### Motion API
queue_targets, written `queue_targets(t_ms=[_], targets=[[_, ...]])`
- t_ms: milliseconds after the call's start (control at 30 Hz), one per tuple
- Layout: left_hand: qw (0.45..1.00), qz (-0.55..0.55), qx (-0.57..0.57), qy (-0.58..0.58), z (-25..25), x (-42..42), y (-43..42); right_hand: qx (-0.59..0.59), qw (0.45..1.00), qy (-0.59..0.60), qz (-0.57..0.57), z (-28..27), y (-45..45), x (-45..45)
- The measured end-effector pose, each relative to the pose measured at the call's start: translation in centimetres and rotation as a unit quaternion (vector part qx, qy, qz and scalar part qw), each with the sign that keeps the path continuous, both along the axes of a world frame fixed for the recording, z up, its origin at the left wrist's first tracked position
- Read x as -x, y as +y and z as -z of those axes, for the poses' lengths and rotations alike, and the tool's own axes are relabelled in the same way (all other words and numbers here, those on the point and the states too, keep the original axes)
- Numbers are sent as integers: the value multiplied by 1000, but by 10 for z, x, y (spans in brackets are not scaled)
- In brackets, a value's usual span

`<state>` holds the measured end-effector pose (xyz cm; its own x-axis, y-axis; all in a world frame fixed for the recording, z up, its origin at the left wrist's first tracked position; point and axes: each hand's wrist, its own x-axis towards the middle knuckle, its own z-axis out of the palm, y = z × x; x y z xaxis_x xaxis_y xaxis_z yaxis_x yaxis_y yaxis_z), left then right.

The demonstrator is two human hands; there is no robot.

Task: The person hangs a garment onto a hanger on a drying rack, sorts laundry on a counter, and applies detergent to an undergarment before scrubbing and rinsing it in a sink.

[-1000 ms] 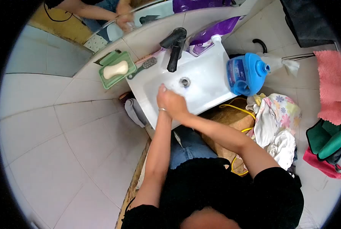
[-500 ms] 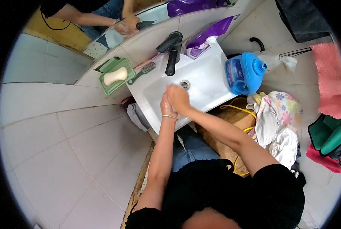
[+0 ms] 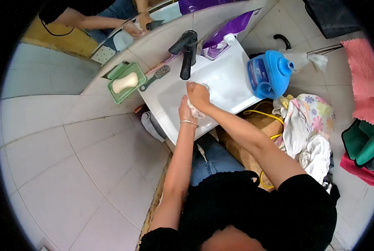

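Observation:
My two hands meet over the front half of the white sink. My left hand, with a thin bangle at the wrist, is closed against a small pale lump. I cannot tell whether this is wet cloth or lather. Pressed on its upper side is my right hand, its fingers curled into a fist. The black faucet stands just beyond my knuckles, and no stream of water shows under its spout. My right hand partly covers the drain.
On the left rim are a green soap dish with a white bar of soap and a grey brush. A blue detergent jug stands on the right, a purple pouch behind. Laundry is heaped lower right.
My hands have shifted from palms together; my right fist now sits higher and further right, and the pale lump shows between them. The view has tilted slightly.

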<state>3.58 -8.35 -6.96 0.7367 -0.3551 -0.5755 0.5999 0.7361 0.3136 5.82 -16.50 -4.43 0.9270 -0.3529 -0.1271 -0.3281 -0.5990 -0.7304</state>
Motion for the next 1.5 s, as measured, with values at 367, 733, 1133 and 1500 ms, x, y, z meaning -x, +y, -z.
queue_targets(t_ms=[367,733,1133,1500], targets=[[997,-19,76,-9,27,-6,23,81,989,-83,-95,5,30,30],[998,19,-33,44,-9,-14,18,64,981,-87,-161,-31,35,36],[991,-65,-67,99,-6,0,2,76,991,-96,58,-26,49,21],[992,-43,-113,46,15,-3,24,96,992,-81,-24,15,35,14]])
